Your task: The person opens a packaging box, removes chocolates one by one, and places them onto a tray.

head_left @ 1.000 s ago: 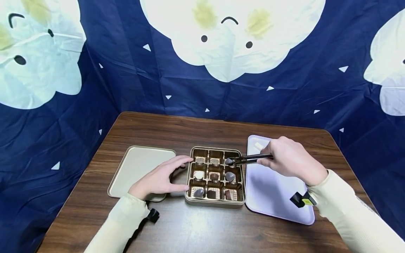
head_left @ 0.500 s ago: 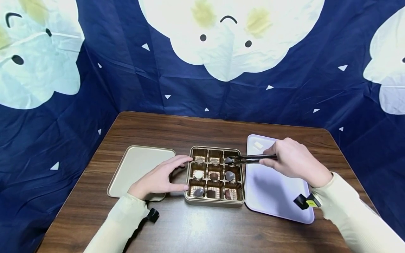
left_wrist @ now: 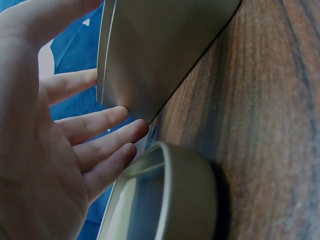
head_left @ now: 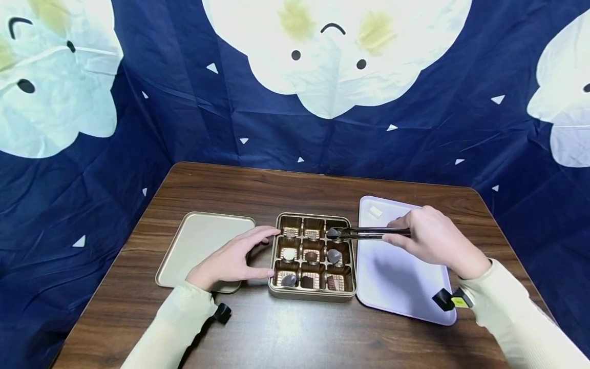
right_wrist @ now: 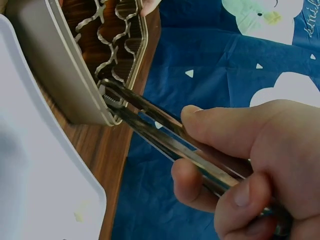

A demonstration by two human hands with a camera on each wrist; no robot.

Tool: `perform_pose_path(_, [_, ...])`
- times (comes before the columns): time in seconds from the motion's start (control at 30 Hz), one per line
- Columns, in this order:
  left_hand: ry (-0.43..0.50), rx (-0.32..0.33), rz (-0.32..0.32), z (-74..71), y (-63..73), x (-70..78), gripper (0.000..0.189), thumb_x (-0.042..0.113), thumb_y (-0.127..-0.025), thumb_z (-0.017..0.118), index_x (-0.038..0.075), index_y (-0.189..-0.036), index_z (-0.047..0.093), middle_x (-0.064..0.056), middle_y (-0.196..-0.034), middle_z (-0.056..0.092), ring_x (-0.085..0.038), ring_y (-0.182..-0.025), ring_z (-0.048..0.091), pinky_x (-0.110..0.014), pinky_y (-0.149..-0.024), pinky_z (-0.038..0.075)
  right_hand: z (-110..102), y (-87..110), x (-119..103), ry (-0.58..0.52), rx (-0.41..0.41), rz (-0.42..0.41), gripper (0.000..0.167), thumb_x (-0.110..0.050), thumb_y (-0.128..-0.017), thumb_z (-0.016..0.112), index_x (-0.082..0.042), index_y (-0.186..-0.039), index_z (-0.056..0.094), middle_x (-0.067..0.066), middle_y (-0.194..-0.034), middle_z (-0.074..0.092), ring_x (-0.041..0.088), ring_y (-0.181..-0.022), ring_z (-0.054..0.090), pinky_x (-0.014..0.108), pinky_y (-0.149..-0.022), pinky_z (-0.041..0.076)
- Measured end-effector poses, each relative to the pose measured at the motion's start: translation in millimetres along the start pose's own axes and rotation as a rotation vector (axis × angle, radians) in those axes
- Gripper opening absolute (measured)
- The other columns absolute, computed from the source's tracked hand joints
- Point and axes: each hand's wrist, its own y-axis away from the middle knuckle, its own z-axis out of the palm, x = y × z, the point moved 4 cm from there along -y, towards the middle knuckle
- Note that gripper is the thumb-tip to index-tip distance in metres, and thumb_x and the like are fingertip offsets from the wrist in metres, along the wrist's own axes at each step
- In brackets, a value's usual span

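Observation:
A gold tin (head_left: pixel 312 295) with a nine-compartment insert sits mid-table. Chocolates lie in its middle and front rows, among them a white one (head_left: pixel 289 254) and a dark grey one (head_left: pixel 334 256). In the back right compartment is a dark grey chocolate (head_left: pixel 333 233), with the tips of dark metal tongs (head_left: pixel 369 232) at it. My right hand (head_left: pixel 430 237) grips these tongs between thumb and fingers, seen close in the right wrist view. My left hand (head_left: pixel 230 259), fingers spread and nearly straight, rests against the tin's left side; in the left wrist view its fingertips meet the tin wall (left_wrist: pixel 160 45).
A lilac tray (head_left: pixel 415 302) lies right of the tin, under my right hand, with a small white rectangular piece (head_left: pixel 375 211) near its back. Left of the tin lies its gold lid (head_left: pixel 203 246), partly beneath my left hand. A blue cloud-printed curtain (head_left: pixel 276 133) hangs behind the table.
My right hand has shifted right and slightly toward me, showing more of the tongs and uncovering the white piece on the tray. The tongs' tips stay in the back right compartment; my left hand stays put.

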Motion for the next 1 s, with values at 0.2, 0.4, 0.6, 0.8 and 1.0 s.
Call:
perform_pose_path(0.2, [0.0, -0.001, -0.003, 0.2, 0.4, 0.2, 0.093, 0.056, -0.085, 0.084, 0.018, -0.159, 0.045, 0.005, -0.157, 0.048, -0.022, -0.13, 0.06, -0.051, -0.112, 0.047, 4.3, 10.8, 5.5, -0.02, 0.082, -0.035, 0.011, -0.024, -0.089, 0.084, -0.014, -0.093, 0.085, -0.012, -0.074, 0.071, -0.003, -0.054, 0.038, 0.025, -0.051, 0.038])
perform_pose_path(0.4, [-0.001, -0.001, -0.012, -0.2, 0.9, 1.1, 0.092, 0.055, -0.085, 0.084, 0.019, -0.159, 0.045, 0.005, -0.158, 0.048, -0.022, -0.13, 0.06, -0.051, -0.112, 0.047, 8.1, 20.3, 9.4, -0.069, 0.139, -0.05, 0.015, -0.021, -0.087, 0.086, -0.01, -0.098, 0.086, -0.009, -0.078, 0.077, -0.006, -0.053, 0.04, 0.022, -0.051, 0.041])
perform_pose_path(0.6, [-0.004, 0.0, -0.012, -0.3, 0.7, 1.5, 0.092, 0.055, -0.085, 0.084, 0.019, -0.159, 0.045, 0.005, -0.158, 0.048, -0.022, -0.131, 0.06, -0.051, -0.112, 0.047, 13.6, 28.1, 14.5, -0.119, 0.19, -0.059, 0.01, -0.017, -0.086, 0.087, -0.014, -0.095, 0.086, -0.021, -0.061, 0.059, -0.013, -0.051, 0.028, 0.015, -0.047, 0.034])
perform_pose_path(0.8, [-0.005, 0.003, -0.017, -0.2, 1.2, 1.6, 0.091, 0.053, -0.084, 0.085, 0.021, -0.16, 0.044, 0.006, -0.157, 0.048, -0.022, -0.13, 0.06, -0.051, -0.112, 0.047, 20.2, 37.7, 21.6, -0.197, 0.244, -0.054, 0.015, -0.01, -0.081, 0.089, -0.015, -0.095, 0.086, -0.025, -0.058, 0.053, -0.016, -0.048, 0.021, 0.012, -0.042, 0.027])
perform_pose_path(1.0, [-0.003, 0.002, -0.015, -0.1, 0.8, 2.6, 0.091, 0.049, -0.084, 0.087, 0.019, -0.159, 0.045, 0.005, -0.157, 0.048, -0.022, -0.13, 0.06, -0.051, -0.112, 0.047, 21.6, 43.6, 24.2, -0.229, 0.26, -0.013, 0.015, -0.01, -0.082, 0.089, -0.016, -0.095, 0.086, -0.02, -0.07, 0.067, -0.015, -0.047, 0.028, 0.012, -0.041, 0.03])
